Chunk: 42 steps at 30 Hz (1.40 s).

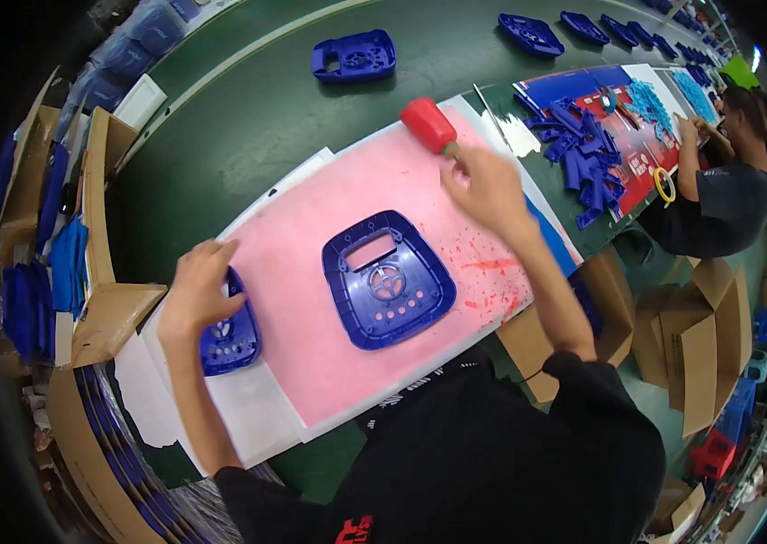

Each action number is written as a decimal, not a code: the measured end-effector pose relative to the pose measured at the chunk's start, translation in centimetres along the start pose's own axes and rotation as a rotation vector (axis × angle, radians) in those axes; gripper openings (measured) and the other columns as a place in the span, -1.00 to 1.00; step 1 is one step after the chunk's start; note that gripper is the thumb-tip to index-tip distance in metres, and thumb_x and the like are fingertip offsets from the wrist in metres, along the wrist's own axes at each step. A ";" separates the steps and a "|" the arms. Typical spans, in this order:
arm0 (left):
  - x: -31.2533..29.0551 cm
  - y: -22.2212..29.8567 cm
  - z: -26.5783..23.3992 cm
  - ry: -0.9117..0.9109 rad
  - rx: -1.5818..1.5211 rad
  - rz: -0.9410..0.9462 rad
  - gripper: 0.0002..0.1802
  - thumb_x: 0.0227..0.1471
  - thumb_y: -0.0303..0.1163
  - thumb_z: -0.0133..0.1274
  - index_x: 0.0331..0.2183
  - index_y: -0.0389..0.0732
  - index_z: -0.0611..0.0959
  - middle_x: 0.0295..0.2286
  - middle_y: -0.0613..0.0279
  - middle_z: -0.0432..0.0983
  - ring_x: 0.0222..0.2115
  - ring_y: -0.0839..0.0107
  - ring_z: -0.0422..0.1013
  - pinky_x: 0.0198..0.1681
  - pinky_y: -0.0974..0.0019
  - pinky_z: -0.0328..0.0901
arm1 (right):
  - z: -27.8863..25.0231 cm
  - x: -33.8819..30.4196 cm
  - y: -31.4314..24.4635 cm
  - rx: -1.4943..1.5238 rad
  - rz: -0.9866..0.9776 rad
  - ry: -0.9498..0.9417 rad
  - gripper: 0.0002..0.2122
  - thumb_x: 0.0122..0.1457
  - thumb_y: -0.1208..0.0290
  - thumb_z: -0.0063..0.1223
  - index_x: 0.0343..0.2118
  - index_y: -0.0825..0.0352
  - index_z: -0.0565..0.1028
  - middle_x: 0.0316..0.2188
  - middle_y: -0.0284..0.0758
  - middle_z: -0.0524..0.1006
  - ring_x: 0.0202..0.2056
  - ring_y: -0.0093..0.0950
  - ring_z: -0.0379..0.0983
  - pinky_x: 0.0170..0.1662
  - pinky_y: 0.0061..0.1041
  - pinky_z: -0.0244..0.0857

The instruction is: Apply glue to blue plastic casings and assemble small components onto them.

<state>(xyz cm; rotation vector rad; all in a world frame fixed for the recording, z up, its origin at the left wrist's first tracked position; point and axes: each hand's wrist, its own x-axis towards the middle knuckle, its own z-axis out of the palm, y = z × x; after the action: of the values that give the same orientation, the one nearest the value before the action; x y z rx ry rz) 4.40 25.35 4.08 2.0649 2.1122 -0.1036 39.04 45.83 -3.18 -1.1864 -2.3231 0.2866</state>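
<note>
A blue plastic housing with a rectangular window, a round grille and a row of holes lies on the pink sheet, its inner side up. At the left edge of the sheet, my left hand has its fingers and thumb around the upper part of a second blue housing, which it partly covers. Over the far right of the sheet, my right hand has its fingers closed at the narrow greenish neck of a red bottle-shaped object. The fingertips there are slightly blurred.
More blue housings stand along the green belt beyond the sheet. Blue plastic parts are heaped at the right, near a seated co-worker. Cardboard boxes stand at right; another carton borders the left.
</note>
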 end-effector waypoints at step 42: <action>9.1 5.7 16.0 0.575 -0.970 0.157 -0.84 -0.23 -0.39 0.06 -0.50 -0.23 0.62 -0.57 0.18 0.47 -0.52 0.27 0.37 -0.26 0.25 0.22 | 4.6 -3.9 -5.9 1.458 0.079 0.210 -0.27 0.01 0.21 0.35 0.17 0.32 0.18 0.13 -0.05 0.31 0.14 -0.01 0.29 0.20 0.03 0.21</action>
<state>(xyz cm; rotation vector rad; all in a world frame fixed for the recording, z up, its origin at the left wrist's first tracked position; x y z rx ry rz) 11.27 31.62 -12.79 1.6869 1.6403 1.3758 34.37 39.38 -6.05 -0.4582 -1.2335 1.4492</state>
